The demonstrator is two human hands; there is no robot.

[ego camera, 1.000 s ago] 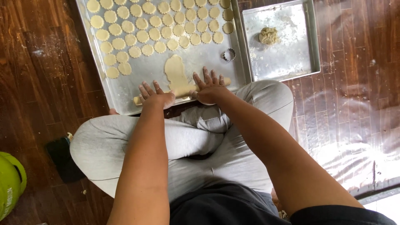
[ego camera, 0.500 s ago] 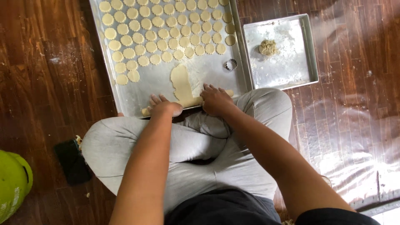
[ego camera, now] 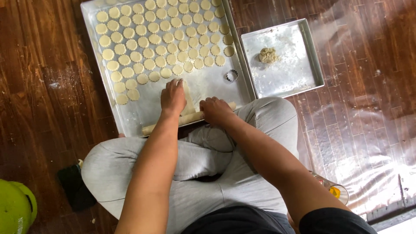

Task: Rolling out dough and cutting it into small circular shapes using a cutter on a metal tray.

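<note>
I sit cross-legged on a wooden floor in front of a large metal tray [ego camera: 212, 84]. Several round cut dough pieces [ego camera: 149, 41] lie in rows on its far half. A strip of rolled dough [ego camera: 189, 102] lies near the tray's front edge. My left hand [ego camera: 172, 97] rests flat on this dough strip. My right hand [ego camera: 215, 110] sits closed over a wooden rolling pin [ego camera: 190, 118] that lies across the tray's front edge. A small round metal cutter [ego camera: 232, 76] stands on the bare tray to the right of the hands.
A smaller square metal tray [ego camera: 299, 69] at the right holds a lump of dough [ego camera: 268, 55]. A green object [ego camera: 15, 208] sits at the lower left, a dark object [ego camera: 73, 188] by my left knee, and a clear glass [ego camera: 333, 190] by my right leg.
The left hand has come off the rolling pin and moved forward onto the dough strip. The right hand stays on the pin, which sits nearer the tray's front edge.
</note>
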